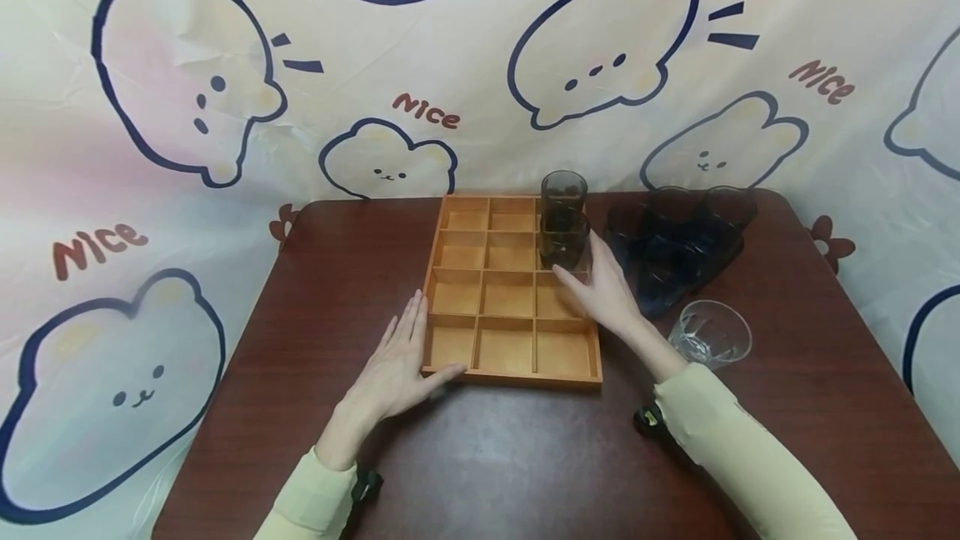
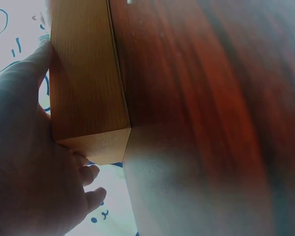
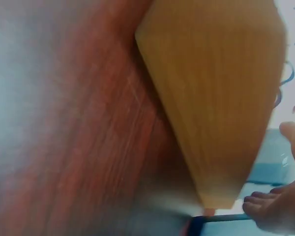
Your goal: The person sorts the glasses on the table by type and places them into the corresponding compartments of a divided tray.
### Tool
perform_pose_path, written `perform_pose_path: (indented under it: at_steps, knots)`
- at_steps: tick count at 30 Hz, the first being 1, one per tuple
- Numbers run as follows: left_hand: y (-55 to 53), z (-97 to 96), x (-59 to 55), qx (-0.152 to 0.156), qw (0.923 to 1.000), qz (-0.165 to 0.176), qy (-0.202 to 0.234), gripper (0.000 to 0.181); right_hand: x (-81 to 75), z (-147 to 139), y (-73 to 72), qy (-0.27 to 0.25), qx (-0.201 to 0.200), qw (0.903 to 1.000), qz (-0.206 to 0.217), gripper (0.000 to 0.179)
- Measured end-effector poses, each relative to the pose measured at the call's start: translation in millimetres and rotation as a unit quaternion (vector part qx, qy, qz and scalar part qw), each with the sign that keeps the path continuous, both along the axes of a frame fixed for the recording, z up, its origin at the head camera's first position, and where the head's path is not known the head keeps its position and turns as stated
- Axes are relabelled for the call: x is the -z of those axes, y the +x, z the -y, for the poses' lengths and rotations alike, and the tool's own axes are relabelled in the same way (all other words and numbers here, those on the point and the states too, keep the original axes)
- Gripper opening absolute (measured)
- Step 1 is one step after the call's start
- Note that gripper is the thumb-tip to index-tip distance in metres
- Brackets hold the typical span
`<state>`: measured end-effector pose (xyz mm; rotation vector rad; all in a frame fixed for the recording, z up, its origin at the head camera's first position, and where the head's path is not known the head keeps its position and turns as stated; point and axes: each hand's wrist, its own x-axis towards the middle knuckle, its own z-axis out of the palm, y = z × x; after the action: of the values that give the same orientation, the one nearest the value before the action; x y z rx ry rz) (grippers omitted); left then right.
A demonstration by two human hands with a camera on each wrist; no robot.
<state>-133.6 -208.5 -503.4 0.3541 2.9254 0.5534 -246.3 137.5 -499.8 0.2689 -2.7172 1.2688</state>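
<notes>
A wooden tray [image 1: 507, 378] divided into square compartments lies on the table. My left hand [image 1: 393, 369] rests against its front left corner, thumb along the front edge and fingers straight along the left side. In the left wrist view, the left hand [image 2: 29, 147] lies against the tray's wooden side [image 2: 86, 73]. Two dark, see-through glasses stand in the right column: a far glass [image 1: 564, 186] and a nearer glass [image 1: 558, 250] overlapping it. My right hand [image 1: 609, 290] is right beside the nearer glass, thumb and fingers spread apart.
A cluster of several dark glasses [image 1: 667, 248] stands right of the tray, near the back edge. A clear glass [image 1: 711, 336] is close to my right forearm. Behind the brown table [image 1: 525, 457] hangs a pale sheet [image 1: 480, 48] with cartoon drawings.
</notes>
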Motion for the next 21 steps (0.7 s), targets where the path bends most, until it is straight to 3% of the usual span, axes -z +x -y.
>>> perform_pose_path:
  at_steps: [4,8,11,16,21]
  knots:
    - [-0.7,0.0,0.3,0.001,1.0,-0.006,0.001,0.126,-9.6,-4,21.0,0.03,-0.003,0.9995,-0.006,0.09]
    - [-1.1,-0.1,0.2,0.002,1.0,-0.006,0.001,0.126,-13.1,-9,39.2,0.058,-0.023,0.997,-0.046,0.083]
    - [-1.3,-0.2,0.3,0.001,1.0,-0.004,0.001,0.126,-14.7,-15,50.2,0.089,-0.039,0.9915,-0.086,0.079]
    - [-1.5,-0.3,1.1,0.001,1.0,-0.004,-0.002,0.126,-34.5,-22,68.5,0.133,-0.052,0.9837,-0.109,0.081]
    - [-1.3,-1.1,0.9,-0.003,1.0,-0.002,0.0,0.127,-42.2,-40,73.4,0.171,-0.037,0.9689,-0.175,0.085]
